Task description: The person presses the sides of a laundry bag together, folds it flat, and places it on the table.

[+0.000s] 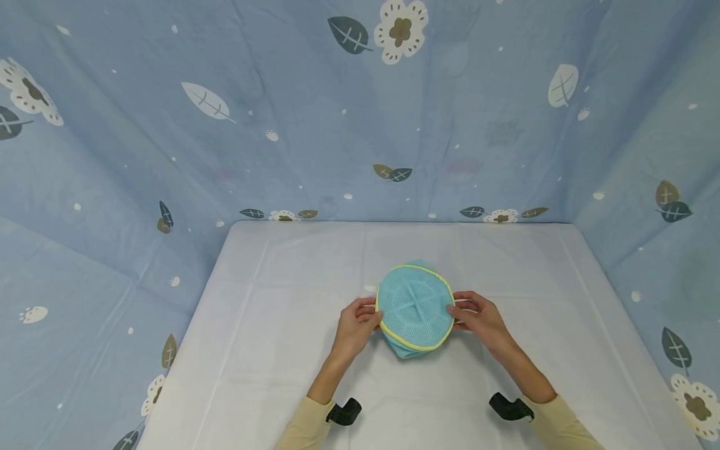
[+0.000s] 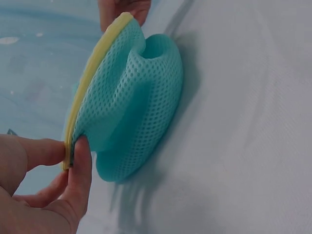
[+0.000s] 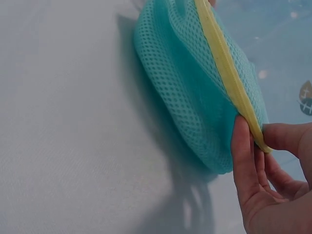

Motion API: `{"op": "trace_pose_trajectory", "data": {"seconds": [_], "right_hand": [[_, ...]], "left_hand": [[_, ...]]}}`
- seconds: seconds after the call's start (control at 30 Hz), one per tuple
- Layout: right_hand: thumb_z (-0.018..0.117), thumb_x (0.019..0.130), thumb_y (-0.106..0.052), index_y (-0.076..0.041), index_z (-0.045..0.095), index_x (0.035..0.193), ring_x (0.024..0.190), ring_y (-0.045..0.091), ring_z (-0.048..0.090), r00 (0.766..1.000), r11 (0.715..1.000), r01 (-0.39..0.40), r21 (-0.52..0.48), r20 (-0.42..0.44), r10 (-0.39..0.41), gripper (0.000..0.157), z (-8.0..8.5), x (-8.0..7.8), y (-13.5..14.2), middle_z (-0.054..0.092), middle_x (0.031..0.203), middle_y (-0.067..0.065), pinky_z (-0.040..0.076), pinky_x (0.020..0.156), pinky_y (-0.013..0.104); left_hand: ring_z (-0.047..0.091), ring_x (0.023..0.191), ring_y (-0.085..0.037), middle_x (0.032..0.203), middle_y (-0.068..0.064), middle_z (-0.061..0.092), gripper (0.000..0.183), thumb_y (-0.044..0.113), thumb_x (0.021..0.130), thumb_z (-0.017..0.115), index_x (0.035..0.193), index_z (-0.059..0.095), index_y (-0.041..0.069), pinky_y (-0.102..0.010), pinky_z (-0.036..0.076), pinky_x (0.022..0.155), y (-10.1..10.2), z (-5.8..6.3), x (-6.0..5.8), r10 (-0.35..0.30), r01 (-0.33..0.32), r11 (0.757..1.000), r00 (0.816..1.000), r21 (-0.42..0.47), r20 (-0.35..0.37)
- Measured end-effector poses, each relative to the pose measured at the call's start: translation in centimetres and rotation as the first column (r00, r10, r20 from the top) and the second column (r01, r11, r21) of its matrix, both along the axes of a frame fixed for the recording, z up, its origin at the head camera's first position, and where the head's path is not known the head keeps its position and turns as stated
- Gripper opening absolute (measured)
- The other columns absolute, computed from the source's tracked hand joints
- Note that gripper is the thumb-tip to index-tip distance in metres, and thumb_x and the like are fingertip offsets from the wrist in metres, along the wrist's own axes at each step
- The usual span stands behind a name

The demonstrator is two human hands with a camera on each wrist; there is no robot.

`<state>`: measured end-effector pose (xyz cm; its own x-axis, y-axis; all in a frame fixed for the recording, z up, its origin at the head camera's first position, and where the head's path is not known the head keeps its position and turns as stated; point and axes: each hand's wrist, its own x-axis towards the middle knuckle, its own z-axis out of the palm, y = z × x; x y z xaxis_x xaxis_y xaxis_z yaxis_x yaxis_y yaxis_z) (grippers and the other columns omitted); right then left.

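A round turquoise mesh laundry bag [image 1: 415,303] with yellow edging is held up over the white table, its flat disc facing the head camera. My left hand [image 1: 354,328] pinches the left side of the yellow rim between thumb and fingers. On the opposite side, my right hand [image 1: 485,324] pinches the rim the same way. Both wrist views show the soft mesh body [image 2: 146,102] sagging in folds below the rim, close over the tabletop. In the right wrist view the yellow edging [image 3: 226,68] runs down to the thumb and fingertips.
The white-covered table [image 1: 281,362] has its back edge against a blue curtain [image 1: 315,112] printed with leaves and flowers, which also hangs at both sides. A small white tag-like bit [image 1: 369,289] shows beside the bag's left rim. Black cameras [image 1: 344,412] sit on both wrists.
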<state>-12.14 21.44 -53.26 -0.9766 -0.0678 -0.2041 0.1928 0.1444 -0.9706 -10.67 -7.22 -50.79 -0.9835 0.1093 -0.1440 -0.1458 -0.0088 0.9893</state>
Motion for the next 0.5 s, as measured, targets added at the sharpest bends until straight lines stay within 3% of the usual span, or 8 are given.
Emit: {"op": "trace_pose_trajectory", "data": {"seconds": [0.2,0.33,0.5], "right_hand": [[0.07,0.087,-0.017,-0.001,0.053,0.121,0.079,0.021,0.067,1.0,1.0,-0.011,-0.002,0.01,0.011,0.042,-1.0,-0.1,0.1,0.056,0.103,0.02,0.058,0.069,0.039],[0.071,0.087,-0.018,0.0,0.052,0.123,0.08,0.02,0.067,1.0,1.0,-0.018,0.002,0.018,0.018,0.045,-1.2,-0.1,0.1,0.054,0.106,0.023,0.057,0.071,0.041],[0.069,0.088,-0.013,0.003,0.05,0.125,0.08,0.02,0.066,1.0,1.0,-0.02,-0.014,0.019,0.02,0.044,-1.9,-0.2,0.0,0.054,0.108,0.025,0.057,0.071,0.044]], "left_hand": [[0.062,0.083,-0.029,0.1,-0.026,0.058,0.036,0.0,0.089,0.062,0.121,0.051,-0.012,-0.048,0.055,0.075,0.1,0.1,0.0,-0.009,0.01,0.999,1.0,-0.042,0.025],[0.063,0.084,-0.031,0.1,-0.025,0.059,0.035,0.001,0.089,0.062,0.12,0.053,-0.01,-0.045,0.055,0.074,0.2,-0.5,-0.2,-0.006,0.009,0.996,1.0,-0.089,0.03],[0.063,0.086,-0.033,0.1,-0.024,0.061,0.036,0.003,0.089,0.063,0.121,0.053,-0.009,-0.047,0.055,0.073,0.1,-2.7,-0.7,-0.012,0.014,0.993,1.0,-0.118,0.022]]}}
